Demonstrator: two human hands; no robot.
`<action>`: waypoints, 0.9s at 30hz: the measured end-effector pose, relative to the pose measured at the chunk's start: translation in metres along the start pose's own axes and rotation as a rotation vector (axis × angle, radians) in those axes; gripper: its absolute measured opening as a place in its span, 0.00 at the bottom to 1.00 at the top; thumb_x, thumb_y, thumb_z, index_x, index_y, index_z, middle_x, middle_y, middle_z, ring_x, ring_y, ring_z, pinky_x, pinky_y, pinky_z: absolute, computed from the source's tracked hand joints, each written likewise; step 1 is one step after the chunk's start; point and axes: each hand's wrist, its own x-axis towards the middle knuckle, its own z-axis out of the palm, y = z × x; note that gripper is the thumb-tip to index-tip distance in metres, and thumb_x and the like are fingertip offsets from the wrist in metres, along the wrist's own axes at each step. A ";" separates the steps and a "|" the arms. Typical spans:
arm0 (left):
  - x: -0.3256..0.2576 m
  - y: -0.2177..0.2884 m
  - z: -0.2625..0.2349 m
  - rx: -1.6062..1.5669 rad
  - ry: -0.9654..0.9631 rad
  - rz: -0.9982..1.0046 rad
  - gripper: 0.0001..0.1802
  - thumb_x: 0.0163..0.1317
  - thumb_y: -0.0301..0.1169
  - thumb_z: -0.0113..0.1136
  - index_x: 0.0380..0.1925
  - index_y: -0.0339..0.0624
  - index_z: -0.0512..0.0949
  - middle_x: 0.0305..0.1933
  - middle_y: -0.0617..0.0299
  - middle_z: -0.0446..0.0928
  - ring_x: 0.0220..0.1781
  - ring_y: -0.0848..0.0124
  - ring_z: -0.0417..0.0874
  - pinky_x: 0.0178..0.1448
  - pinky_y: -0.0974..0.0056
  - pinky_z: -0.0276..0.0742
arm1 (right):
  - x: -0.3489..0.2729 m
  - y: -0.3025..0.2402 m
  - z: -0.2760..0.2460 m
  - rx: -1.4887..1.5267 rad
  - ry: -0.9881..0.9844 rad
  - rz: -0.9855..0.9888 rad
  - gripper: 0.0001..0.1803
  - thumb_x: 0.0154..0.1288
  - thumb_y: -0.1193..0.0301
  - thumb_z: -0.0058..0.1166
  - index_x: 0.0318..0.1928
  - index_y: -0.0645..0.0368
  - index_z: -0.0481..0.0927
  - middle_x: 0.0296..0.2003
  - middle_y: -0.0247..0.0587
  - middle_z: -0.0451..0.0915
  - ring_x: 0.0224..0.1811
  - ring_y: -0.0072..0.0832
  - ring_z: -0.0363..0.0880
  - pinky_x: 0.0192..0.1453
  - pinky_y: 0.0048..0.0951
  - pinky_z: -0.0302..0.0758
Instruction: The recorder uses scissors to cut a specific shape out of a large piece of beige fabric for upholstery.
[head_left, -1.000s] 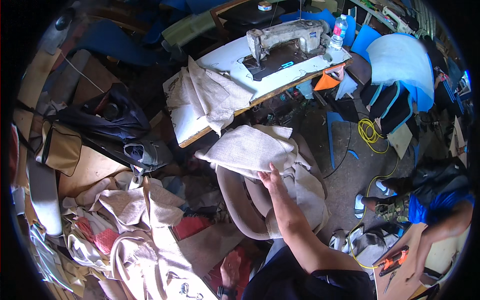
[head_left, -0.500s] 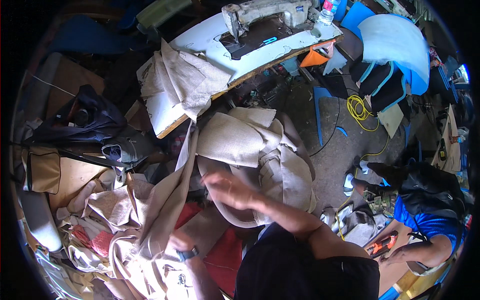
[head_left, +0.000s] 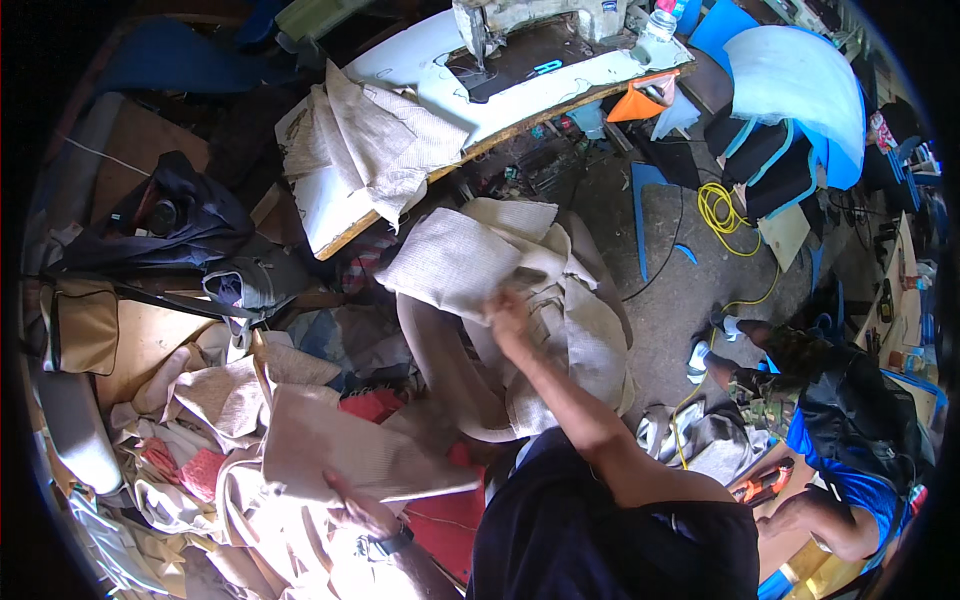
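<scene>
My right hand [head_left: 508, 318] is closed at the lower right edge of a ribbed beige fabric piece [head_left: 450, 262], its fingers slightly blurred. That piece lies over a heap of beige fabric [head_left: 580, 345] in front of me, on a rounded brownish form I cannot identify. At the lower left my left hand [head_left: 358, 510], with a watch on the wrist, grips the lower edge of a broad, smooth beige fabric panel [head_left: 350, 445]; some of its fingers are hidden. Below and around this panel lie crumpled fabric scraps [head_left: 220, 385], and red cloth [head_left: 440, 525] shows beside it.
A white table [head_left: 335, 215] holds folded beige fabric [head_left: 370, 140], a sewing machine [head_left: 545, 15] and a light blue cutter [head_left: 545, 68]. A yellow cord [head_left: 720, 215] is coiled on the floor. Another person [head_left: 850, 430] sits at the right, near an orange tool [head_left: 765, 485].
My right hand has moved right and up onto the ribbed piece, which has shifted slightly left. The long fabric strip near the table has come down and now spreads as a panel at my left hand.
</scene>
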 end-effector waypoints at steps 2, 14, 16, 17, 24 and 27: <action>0.000 -0.015 0.007 0.060 -0.172 0.161 0.25 0.67 0.40 0.64 0.57 0.33 0.74 0.49 0.52 0.81 0.51 0.62 0.78 0.58 0.58 0.72 | -0.066 -0.024 0.052 -0.275 -0.332 -0.148 0.03 0.58 0.76 0.56 0.33 0.59 0.76 0.31 0.36 0.73 0.36 0.29 0.73 0.40 0.35 0.72; -0.033 -0.046 -0.017 -0.136 -0.692 0.026 0.32 0.70 0.46 0.56 0.65 0.34 0.68 0.66 0.48 0.70 0.63 0.59 0.72 0.69 0.54 0.65 | -0.214 -0.100 0.123 -0.673 -1.369 -0.601 0.09 0.61 0.72 0.53 0.40 0.65 0.76 0.45 0.50 0.77 0.52 0.49 0.76 0.58 0.47 0.73; -0.021 -0.047 -0.016 -0.092 -0.496 -0.044 0.33 0.70 0.47 0.55 0.66 0.34 0.67 0.67 0.48 0.68 0.65 0.58 0.71 0.70 0.53 0.64 | -0.196 -0.088 0.110 -0.518 -1.423 -0.490 0.11 0.73 0.69 0.46 0.40 0.65 0.77 0.43 0.47 0.79 0.48 0.41 0.80 0.54 0.41 0.75; -0.012 -0.045 -0.018 -0.101 -0.404 -0.067 0.34 0.70 0.48 0.54 0.66 0.33 0.67 0.68 0.47 0.68 0.66 0.58 0.70 0.71 0.53 0.64 | -0.179 -0.078 0.102 -0.418 -1.187 -0.401 0.14 0.75 0.63 0.46 0.39 0.61 0.78 0.33 0.41 0.80 0.36 0.33 0.81 0.42 0.34 0.76; 0.027 0.017 -0.061 -0.090 0.083 -0.020 0.41 0.71 0.54 0.48 0.69 0.29 0.61 0.73 0.44 0.61 0.72 0.52 0.66 0.75 0.50 0.59 | 0.079 0.008 -0.007 0.437 0.168 0.390 0.18 0.75 0.59 0.46 0.45 0.64 0.74 0.35 0.47 0.81 0.32 0.37 0.81 0.41 0.43 0.84; 0.014 0.024 -0.065 -0.045 0.105 -0.055 0.45 0.70 0.56 0.48 0.69 0.24 0.59 0.74 0.41 0.59 0.72 0.49 0.65 0.76 0.49 0.59 | 0.137 0.026 -0.040 0.567 0.285 0.407 0.17 0.73 0.58 0.50 0.45 0.61 0.74 0.37 0.45 0.81 0.31 0.37 0.79 0.43 0.41 0.83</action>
